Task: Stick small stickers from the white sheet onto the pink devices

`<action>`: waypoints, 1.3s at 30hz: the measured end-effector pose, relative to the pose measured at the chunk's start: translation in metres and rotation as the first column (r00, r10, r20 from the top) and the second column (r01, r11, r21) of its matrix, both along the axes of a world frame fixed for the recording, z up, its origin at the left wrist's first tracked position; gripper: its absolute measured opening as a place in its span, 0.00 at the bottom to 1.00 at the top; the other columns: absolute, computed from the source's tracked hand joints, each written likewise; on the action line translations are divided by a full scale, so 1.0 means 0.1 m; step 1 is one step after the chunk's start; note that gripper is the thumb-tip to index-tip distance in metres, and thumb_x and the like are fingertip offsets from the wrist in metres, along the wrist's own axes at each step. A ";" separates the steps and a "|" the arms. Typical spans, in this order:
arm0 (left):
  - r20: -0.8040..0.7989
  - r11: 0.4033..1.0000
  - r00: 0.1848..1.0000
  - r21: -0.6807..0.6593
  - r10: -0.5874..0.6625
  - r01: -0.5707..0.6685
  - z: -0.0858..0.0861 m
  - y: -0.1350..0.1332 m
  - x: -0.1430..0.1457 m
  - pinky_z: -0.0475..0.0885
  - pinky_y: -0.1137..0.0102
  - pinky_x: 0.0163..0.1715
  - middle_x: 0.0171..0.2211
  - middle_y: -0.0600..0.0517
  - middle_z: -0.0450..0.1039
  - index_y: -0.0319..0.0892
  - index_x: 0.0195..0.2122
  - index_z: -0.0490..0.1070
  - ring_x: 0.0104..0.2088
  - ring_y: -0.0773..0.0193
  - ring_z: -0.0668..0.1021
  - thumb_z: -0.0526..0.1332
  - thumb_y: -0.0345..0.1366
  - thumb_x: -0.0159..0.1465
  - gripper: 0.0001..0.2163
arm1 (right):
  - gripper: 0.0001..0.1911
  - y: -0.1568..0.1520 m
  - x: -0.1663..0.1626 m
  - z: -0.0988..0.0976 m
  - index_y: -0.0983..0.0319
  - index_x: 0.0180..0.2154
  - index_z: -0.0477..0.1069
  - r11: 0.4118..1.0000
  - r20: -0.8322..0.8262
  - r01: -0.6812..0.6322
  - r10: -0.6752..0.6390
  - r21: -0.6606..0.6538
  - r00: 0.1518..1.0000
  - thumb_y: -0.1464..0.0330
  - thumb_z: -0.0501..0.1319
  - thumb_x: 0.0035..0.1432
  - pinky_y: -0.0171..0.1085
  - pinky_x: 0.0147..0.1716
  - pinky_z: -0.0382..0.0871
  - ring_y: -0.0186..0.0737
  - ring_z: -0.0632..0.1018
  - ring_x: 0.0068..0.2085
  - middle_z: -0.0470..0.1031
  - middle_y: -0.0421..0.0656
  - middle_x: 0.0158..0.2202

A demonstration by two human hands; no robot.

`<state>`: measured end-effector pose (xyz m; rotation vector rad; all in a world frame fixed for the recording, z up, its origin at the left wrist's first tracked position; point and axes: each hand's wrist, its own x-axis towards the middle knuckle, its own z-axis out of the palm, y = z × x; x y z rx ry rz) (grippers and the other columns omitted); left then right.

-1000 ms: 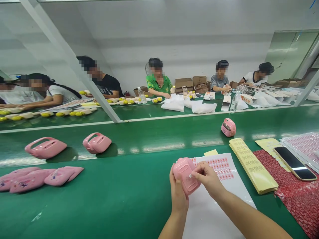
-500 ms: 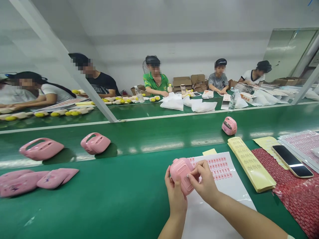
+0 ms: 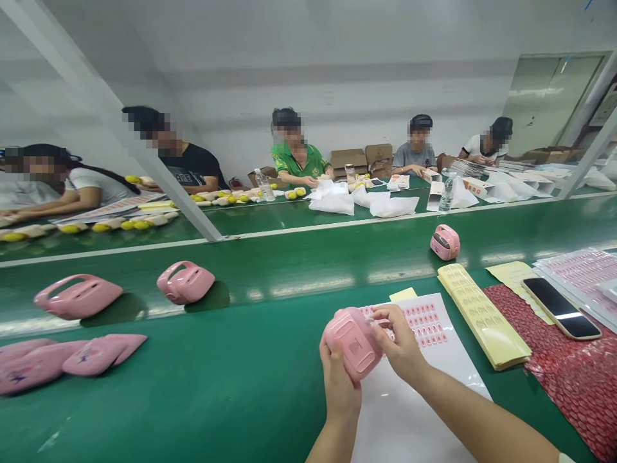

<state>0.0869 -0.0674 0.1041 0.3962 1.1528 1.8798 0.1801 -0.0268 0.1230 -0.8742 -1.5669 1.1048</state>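
Pink shells (image 3: pixel 94 357) overlap at the far left of the green surface (image 3: pixel 231 386); a knock could scuff their glossy, printed faces. Behind them sit two handled housings (image 3: pixel 187 286), rounded enough that a bump might tip them. Further right, the left hand (image 3: pixel 340 379) curls round the left side and bottom of a pink case (image 3: pixel 355 346), raised above the surface; that grip is closed on it, but smooth plastic could slip if the fingers slacken. At the case's right edge, the right hand (image 3: pixel 401 344) has thumb and fingertips nearly together; whether they pinch anything I cannot tell. Pushing there could twist the case. A dragging wrist could crease the sticker sheet (image 3: pixel 419 411), or a sweeping forearm could snag the red bubble wrap (image 3: pixel 569 386) and shift the phone (image 3: pixel 562 308).
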 end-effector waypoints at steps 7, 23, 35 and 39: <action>-0.008 0.998 0.999 0.038 -0.046 0.046 0.03 -0.02 0.03 0.71 0.64 0.41 0.52 0.46 0.61 0.48 0.51 0.59 0.50 0.52 0.67 0.58 0.54 0.54 0.27 | 0.21 -0.04 -0.05 -0.12 0.57 0.51 0.56 0.974 -0.116 -0.189 0.174 -0.129 0.978 0.62 0.53 0.56 0.46 0.54 0.57 0.42 0.63 0.55 0.60 0.47 0.55; 0.099 0.999 0.994 0.010 -0.054 0.054 0.02 -0.05 0.05 0.73 0.66 0.37 0.49 0.46 0.65 0.51 0.54 0.57 0.43 0.55 0.73 0.60 0.52 0.54 0.28 | 0.50 -0.08 0.00 -0.05 0.57 0.59 0.43 0.972 0.191 -0.212 0.228 -0.098 0.955 0.67 0.68 0.38 0.49 0.58 0.48 0.48 0.54 0.60 0.51 0.50 0.60; 0.336 0.972 0.930 -0.118 -0.152 0.201 0.18 -0.04 -0.14 0.72 0.55 0.39 0.45 0.53 0.70 0.57 0.44 0.68 0.51 0.45 0.66 0.58 0.62 0.43 0.28 | 0.15 0.40 1.72 0.16 0.60 0.28 0.65 0.790 0.110 0.596 -0.586 -0.143 0.803 0.55 0.57 0.45 0.39 0.40 0.64 0.41 0.72 0.39 0.72 0.43 0.34; 0.130 0.968 0.961 -0.026 -0.243 0.248 0.07 -0.08 -0.23 0.69 0.53 0.45 0.49 0.52 0.67 0.55 0.45 0.67 0.55 0.44 0.60 0.60 0.61 0.41 0.30 | 0.11 0.41 2.11 -0.07 0.61 0.20 0.64 0.715 0.262 0.667 -0.616 -0.207 0.742 0.60 0.59 0.40 0.36 0.28 0.64 0.38 0.70 0.27 0.68 0.39 0.21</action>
